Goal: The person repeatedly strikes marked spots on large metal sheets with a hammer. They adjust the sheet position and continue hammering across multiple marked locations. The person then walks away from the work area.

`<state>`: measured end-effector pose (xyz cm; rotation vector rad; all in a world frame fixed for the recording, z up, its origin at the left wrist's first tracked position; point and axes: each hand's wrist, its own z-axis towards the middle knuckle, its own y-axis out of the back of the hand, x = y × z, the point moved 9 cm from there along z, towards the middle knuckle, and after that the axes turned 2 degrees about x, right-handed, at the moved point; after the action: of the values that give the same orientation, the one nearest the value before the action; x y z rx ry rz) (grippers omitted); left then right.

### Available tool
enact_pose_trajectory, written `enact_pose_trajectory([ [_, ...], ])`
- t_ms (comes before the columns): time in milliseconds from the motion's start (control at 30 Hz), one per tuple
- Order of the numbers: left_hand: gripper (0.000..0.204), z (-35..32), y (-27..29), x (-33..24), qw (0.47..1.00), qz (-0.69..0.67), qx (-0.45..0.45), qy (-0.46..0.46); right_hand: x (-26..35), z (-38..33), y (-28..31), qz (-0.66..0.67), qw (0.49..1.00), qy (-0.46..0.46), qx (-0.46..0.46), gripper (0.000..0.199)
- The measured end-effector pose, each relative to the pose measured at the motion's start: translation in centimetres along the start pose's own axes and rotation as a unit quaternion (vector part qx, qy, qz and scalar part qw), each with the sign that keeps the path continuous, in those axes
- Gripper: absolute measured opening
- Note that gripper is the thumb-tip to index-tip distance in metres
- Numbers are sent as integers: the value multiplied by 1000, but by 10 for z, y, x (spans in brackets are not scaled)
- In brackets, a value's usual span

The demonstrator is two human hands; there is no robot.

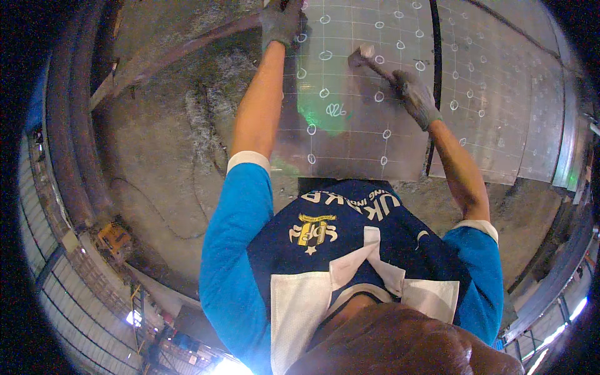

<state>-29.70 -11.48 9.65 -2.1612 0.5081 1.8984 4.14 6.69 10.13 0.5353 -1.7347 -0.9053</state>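
Note:
A grey metal plate point(356, 150) lies in front of me, ruled with thin lines and marked with several white chalk circles. My right hand point(414, 97), in a grey work glove, is wrapped round the handle of a hammer point(375, 65). The hammer's head, with a bright pale face, is over the middle of the plate. At the top edge of the view, my gloved left hand point(280, 26) is at the plate's left side with its fingers bent. The picture's edge cuts off its fingertips, and what they hold cannot be made out.
A second marked metal plate point(478, 134) lies to the right, beyond a narrow dark gap. Long steel beams point(78, 125) run along the far left. A dusty, stained floor point(169, 150) spreads to the left, with a yellow object point(114, 239) at its lower left.

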Motion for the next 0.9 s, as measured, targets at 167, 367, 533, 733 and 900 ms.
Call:
enact_pose_trajectory([
  [167,21,-3,-8,-26,1000,15,-4,-4,0,-17,-19,-167,974,130,-85,29],
  [367,27,20,1,-2,996,70,-15,-45,-12,-5,-32,-176,976,-35,124,43],
  [533,26,19,-8,-4,998,52,3,-40,-19,-15,-34,-163,980,104,-54,35],
  [733,24,8,-9,-17,997,70,14,-15,6,-15,-18,-161,978,115,-70,28],
  [900,25,8,-8,-29,987,155,-7,-46,-19,-16,-35,-177,975,118,-69,27],
])
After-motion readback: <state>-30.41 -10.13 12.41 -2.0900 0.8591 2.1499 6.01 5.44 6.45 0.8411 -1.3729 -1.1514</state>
